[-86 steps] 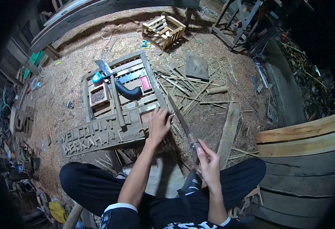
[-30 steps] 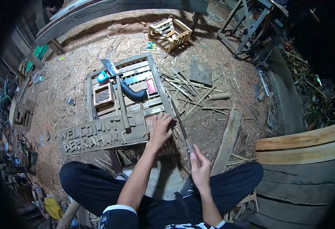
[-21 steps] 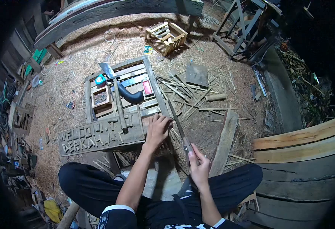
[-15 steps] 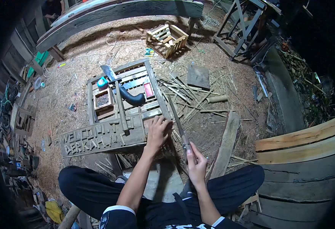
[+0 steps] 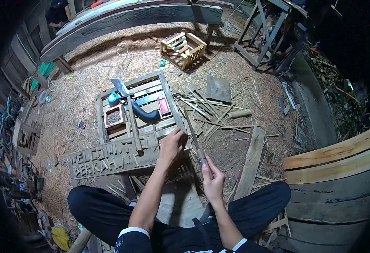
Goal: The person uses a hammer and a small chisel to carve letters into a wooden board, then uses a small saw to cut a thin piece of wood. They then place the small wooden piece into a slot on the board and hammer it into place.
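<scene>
My right hand (image 5: 213,183) is wrapped round the handle of a long, narrow-bladed knife (image 5: 192,133), whose blade points forward and slightly left. Just left of the blade, my left hand (image 5: 171,145) is closed over the right end of a wooden signboard (image 5: 105,157). Its fingers are curled, and whatever they may hold is hidden. Raised letters made of small stick pieces spell words across the board. A slim wooden bar (image 5: 134,126) lies over the board's upper edge and the slatted wooden frame (image 5: 166,90) behind it.
On the slatted frame are a broad-bladed machete (image 5: 119,87) with a black curved piece (image 5: 146,113), a teal tape measure (image 5: 113,98), a red box (image 5: 164,105) and a small wooden box (image 5: 114,117). Thin sticks (image 5: 199,105) litter the ground right of it. A slatted crate (image 5: 184,50) stands farther back.
My left hand has turned slightly and its fingers look more curled. The right hand with the knife has shifted a little left. The whole view has moved slightly.
</scene>
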